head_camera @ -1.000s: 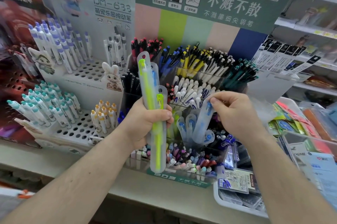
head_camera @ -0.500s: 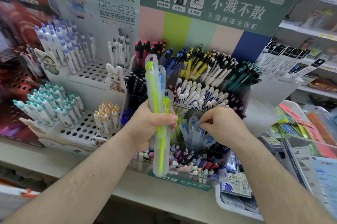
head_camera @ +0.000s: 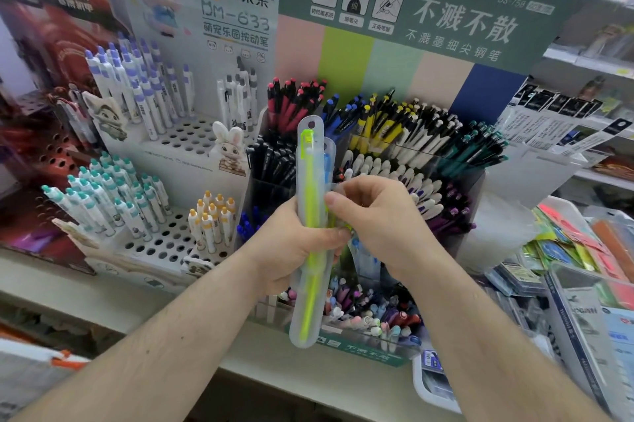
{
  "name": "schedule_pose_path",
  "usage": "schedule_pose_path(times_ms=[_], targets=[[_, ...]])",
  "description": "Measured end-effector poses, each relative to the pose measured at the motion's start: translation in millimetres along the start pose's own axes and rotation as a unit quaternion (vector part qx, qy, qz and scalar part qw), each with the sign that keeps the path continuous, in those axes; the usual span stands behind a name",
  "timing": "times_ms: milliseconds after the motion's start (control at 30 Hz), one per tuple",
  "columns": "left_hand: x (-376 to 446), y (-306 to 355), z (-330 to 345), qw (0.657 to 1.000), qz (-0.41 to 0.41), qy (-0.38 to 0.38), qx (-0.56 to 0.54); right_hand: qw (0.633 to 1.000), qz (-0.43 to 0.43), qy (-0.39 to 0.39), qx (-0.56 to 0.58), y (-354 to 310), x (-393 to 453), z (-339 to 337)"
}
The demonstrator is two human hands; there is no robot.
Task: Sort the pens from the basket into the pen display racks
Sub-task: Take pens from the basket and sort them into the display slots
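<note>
Left hand (head_camera: 295, 243) grips sleeved pens (head_camera: 310, 215) upright; right hand (head_camera: 374, 219) pinches next sleeve at bunch. Step: picking one out. Next, slot it into rack (head_camera: 377, 349).

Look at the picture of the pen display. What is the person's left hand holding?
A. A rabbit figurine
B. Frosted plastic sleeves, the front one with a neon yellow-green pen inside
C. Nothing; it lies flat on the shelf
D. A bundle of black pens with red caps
B: the left hand grips upright frosted sleeves, and a neon yellow-green pen shows through the front one, while the right hand reaches in at the sleeves behind it.
</note>
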State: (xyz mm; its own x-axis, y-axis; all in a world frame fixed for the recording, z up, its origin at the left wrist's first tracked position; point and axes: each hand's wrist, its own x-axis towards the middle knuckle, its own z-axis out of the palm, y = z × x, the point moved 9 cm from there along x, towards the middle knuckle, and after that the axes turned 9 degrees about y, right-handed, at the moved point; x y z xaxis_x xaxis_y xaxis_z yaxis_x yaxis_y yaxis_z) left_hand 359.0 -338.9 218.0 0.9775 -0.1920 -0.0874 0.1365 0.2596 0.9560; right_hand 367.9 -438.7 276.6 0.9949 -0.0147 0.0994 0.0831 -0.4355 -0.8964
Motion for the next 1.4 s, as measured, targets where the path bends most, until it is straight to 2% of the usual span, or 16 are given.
schedule_pose_path(times_ms=[200,333,500,600,800,1200,1400], targets=[[-2.7,-3.9,-7.5,0.998,-0.02,0.038,-0.036,0.998,0.016,0.045,0.038,11.6,2.9,-8.9],[2.1,-5.0,-27.4,0.99,-0.027,0.112,-0.076,0.993,0.009,0.093,0.076,5.1,4.5,-25.8],[4.6,-2.9,-52.9,0.984,-0.004,0.166,-0.066,0.98,-0.085,0.173,0.047,-12.7,7.9,-66.6],[5.1,-4.7,-59.1,0.984,0.0,0.169,-0.061,0.975,-0.127,0.18,-0.01,-13.1,9.8,-69.4],[3.1,0.4,-54.2,0.989,0.016,0.143,-0.045,0.971,-0.177,0.097,-0.128,5.0,7.1,-30.6],[-0.6,2.2,-55.6,0.988,0.008,0.144,-0.063,0.927,-0.317,0.166,-0.11,-30.9,-6.7,-53.6],[1.7,3.9,-54.4,0.988,0.018,0.139,-0.064,0.907,-0.358,0.158,-0.157,-19.2,-12.7,-34.5]])
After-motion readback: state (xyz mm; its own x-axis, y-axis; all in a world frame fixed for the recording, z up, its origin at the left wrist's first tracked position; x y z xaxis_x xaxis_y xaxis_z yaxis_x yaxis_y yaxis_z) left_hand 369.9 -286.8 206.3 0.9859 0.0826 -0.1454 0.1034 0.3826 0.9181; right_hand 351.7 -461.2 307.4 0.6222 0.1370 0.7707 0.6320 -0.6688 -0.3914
